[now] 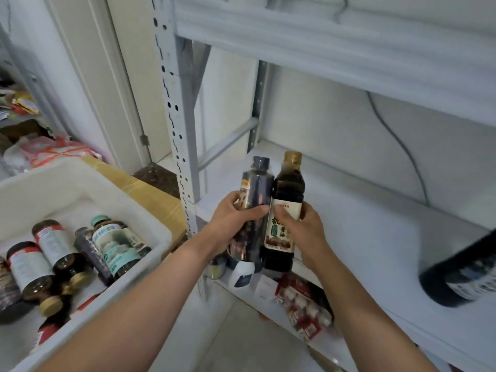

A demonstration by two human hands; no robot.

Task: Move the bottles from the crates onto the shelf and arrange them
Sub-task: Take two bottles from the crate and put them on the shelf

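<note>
Head view: two bottles are held upright and touching, side by side in the air at the front edge of the shelf [362, 224], close to its left corner. The left hand [233, 224] wraps fingers and thumb round the dark-wrapped bottle [256, 194], and the right hand [303, 229] is clamped round the gold-capped bottle [288, 194] of brown liquid, thumb across its pale label (the print is too blurred to read). Further right, near the shelf's front edge, a black bottle [464, 269] leans at a slant, cut off by the frame. A perforated post [174, 116] rises at the shelf's left front corner. On the lower board beneath the hands lie red packets [303, 304] and some small containers. To the left, well apart from the shelf, a white crate [80, 181] holds more bottles [118, 242] lying on their sides, with a cardboard box [145, 189] just behind it.
</note>
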